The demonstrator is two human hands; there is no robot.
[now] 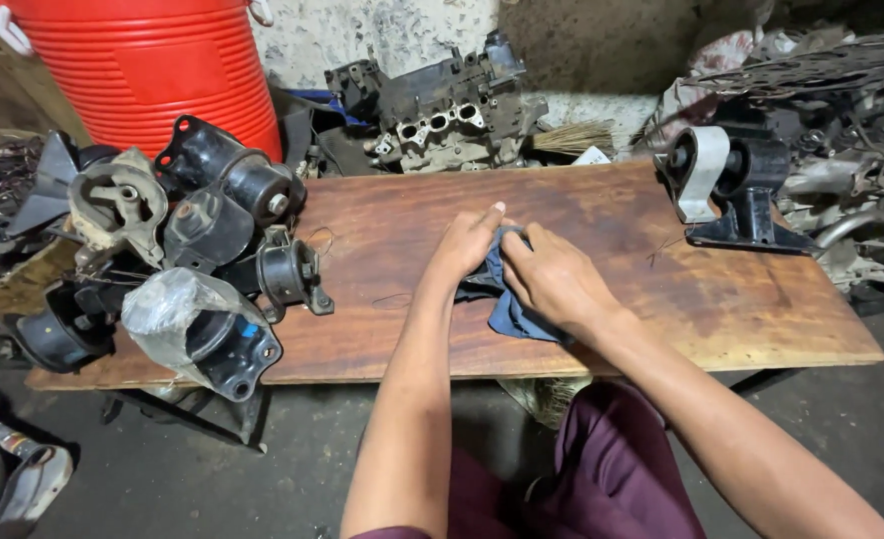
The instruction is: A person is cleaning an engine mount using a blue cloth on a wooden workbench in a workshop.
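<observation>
Both my hands rest on a dark blue cloth (510, 317) in the middle of a worn wooden board (611, 210). My left hand (465, 248) presses on the cloth's left part with fingers stretched forward. My right hand (552, 277) covers and grips the cloth's upper right part. Part of the cloth trails toward the near edge of the board below my right wrist. Whether anything lies wrapped inside the cloth is hidden.
A heap of black engine mounts (202, 250) crowds the board's left end, one wrapped in clear plastic (177, 309). A single mount with a white bracket (726, 185) stands at the far right. Behind are a red ribbed barrel (152, 60), an engine block (442, 110) and scrap metal (851, 120).
</observation>
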